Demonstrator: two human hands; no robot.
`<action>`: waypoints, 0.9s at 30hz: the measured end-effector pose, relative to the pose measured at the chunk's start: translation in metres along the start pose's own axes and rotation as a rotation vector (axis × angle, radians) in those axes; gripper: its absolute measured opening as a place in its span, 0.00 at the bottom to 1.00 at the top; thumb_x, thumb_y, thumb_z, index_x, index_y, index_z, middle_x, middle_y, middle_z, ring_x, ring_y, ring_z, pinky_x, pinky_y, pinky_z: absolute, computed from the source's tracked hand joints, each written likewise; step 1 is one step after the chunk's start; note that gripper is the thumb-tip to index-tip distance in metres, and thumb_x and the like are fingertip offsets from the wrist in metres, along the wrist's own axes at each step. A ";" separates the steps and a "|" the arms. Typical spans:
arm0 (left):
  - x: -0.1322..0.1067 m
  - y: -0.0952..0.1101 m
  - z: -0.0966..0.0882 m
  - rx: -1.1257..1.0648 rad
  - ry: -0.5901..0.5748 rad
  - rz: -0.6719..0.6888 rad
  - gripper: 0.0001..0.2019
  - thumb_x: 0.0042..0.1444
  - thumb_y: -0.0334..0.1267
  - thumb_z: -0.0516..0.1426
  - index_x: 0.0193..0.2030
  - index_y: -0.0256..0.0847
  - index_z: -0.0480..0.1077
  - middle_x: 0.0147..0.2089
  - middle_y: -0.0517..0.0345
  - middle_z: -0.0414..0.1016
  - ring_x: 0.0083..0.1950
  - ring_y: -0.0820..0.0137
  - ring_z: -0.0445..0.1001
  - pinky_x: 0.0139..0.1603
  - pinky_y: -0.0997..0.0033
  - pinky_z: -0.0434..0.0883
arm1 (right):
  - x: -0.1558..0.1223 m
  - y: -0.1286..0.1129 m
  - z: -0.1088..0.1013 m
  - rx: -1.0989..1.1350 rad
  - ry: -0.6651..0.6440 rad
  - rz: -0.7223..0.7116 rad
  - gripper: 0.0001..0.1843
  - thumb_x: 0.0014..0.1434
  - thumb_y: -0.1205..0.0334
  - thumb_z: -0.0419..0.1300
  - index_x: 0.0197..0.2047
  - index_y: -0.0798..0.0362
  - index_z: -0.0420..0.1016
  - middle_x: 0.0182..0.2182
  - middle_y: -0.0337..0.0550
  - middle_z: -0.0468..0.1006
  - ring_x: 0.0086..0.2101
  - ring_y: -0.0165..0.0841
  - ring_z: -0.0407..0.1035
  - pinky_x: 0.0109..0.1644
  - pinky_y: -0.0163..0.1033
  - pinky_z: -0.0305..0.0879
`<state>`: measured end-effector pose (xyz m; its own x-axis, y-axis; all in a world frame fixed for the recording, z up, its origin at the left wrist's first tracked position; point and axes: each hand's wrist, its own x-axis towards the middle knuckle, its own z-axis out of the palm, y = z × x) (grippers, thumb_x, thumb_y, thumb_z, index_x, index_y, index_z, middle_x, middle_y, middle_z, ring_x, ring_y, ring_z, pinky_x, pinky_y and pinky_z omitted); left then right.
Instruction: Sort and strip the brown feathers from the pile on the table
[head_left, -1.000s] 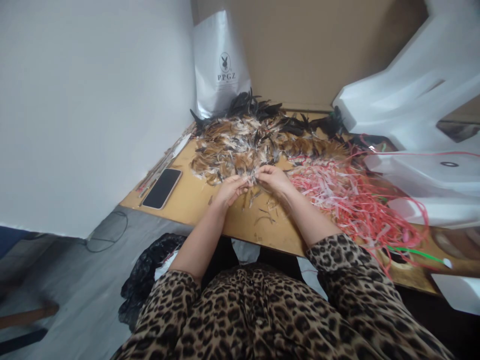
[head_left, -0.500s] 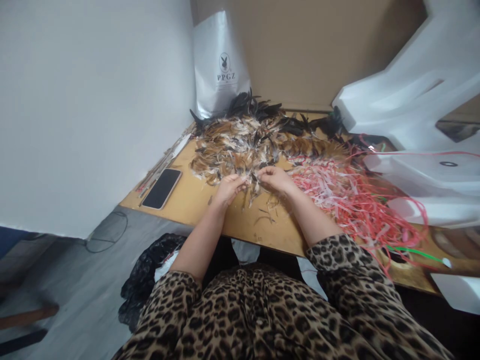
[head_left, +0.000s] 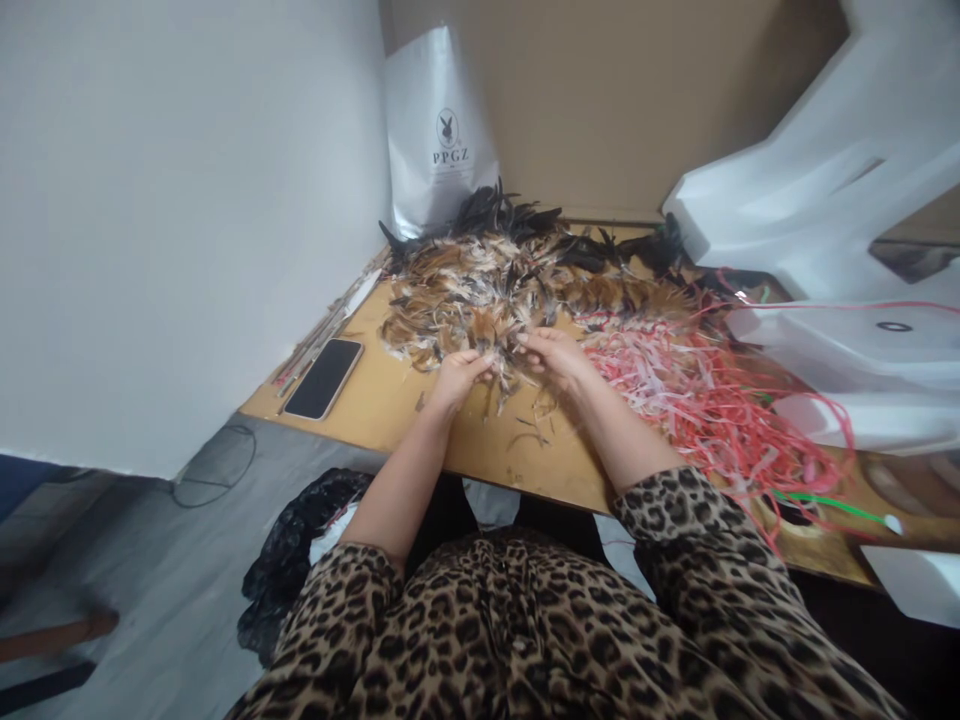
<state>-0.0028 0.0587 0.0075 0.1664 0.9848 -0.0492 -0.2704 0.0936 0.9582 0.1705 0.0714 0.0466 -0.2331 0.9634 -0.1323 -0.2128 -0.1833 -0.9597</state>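
Brown, white and black feathers [head_left: 450, 275] lie in a wide heap on the wooden table [head_left: 390, 395]. At the heap's near edge my left hand [head_left: 459, 380] is closed in a pinch on small feathers. Across from it, a short gap to the right, my right hand [head_left: 556, 358] has its thumb and fingertips pinched together; what it holds, if anything, is too small to make out. A few thin feather scraps [head_left: 534, 432] lie on the wood below my hands.
A black phone [head_left: 324, 378] lies at the table's left. Tangled red and pink ribbon strips [head_left: 705, 400] cover the right side, beside white machine housings [head_left: 840, 345]. A silver printed bag [head_left: 442, 140] stands behind the feathers. On the floor is a black plastic bag [head_left: 292, 550].
My right hand has shifted slightly right and its fingers have turned a little. My left hand stays almost in place, still pinched at the edge of the heap.
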 end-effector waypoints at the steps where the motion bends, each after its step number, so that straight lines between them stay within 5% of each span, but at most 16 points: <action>1: 0.000 0.000 0.000 0.001 0.005 0.002 0.12 0.41 0.41 0.64 0.27 0.33 0.73 0.26 0.56 0.74 0.27 0.78 0.70 0.30 0.78 0.65 | 0.000 -0.001 -0.001 -0.036 -0.020 0.038 0.19 0.37 0.52 0.69 0.20 0.57 0.67 0.12 0.33 0.63 0.13 0.19 0.50 0.16 0.28 0.40; 5: 0.003 -0.002 -0.001 0.048 0.006 0.034 0.11 0.41 0.42 0.63 0.26 0.33 0.73 0.26 0.56 0.75 0.26 0.78 0.69 0.30 0.78 0.65 | -0.003 0.000 0.002 -0.250 -0.056 0.105 0.18 0.38 0.52 0.68 0.21 0.57 0.70 0.09 0.33 0.62 0.11 0.20 0.50 0.15 0.29 0.41; 11: 0.002 -0.001 0.002 0.076 0.013 0.041 0.12 0.40 0.42 0.64 0.25 0.33 0.73 0.24 0.57 0.74 0.24 0.79 0.68 0.28 0.78 0.65 | -0.005 0.004 0.009 -0.416 -0.023 0.023 0.17 0.38 0.52 0.67 0.18 0.58 0.69 0.10 0.34 0.64 0.12 0.19 0.51 0.16 0.29 0.43; 18: -0.001 0.003 0.002 -0.050 -0.004 -0.032 0.15 0.41 0.43 0.64 0.33 0.33 0.74 0.28 0.53 0.76 0.30 0.75 0.73 0.29 0.79 0.66 | -0.005 0.003 0.010 -0.314 -0.006 0.040 0.15 0.40 0.55 0.65 0.20 0.56 0.67 0.09 0.33 0.64 0.11 0.19 0.51 0.14 0.28 0.43; 27: -0.001 0.002 0.000 -0.048 -0.027 -0.034 0.15 0.41 0.43 0.64 0.32 0.33 0.73 0.29 0.54 0.76 0.29 0.76 0.72 0.29 0.79 0.66 | -0.003 0.005 0.012 -0.185 -0.005 0.030 0.14 0.37 0.63 0.67 0.26 0.56 0.67 0.15 0.35 0.70 0.15 0.22 0.61 0.17 0.27 0.56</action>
<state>-0.0030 0.0583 0.0091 0.2017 0.9768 -0.0727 -0.3094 0.1340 0.9415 0.1588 0.0649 0.0451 -0.2412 0.9571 -0.1607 -0.0273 -0.1722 -0.9847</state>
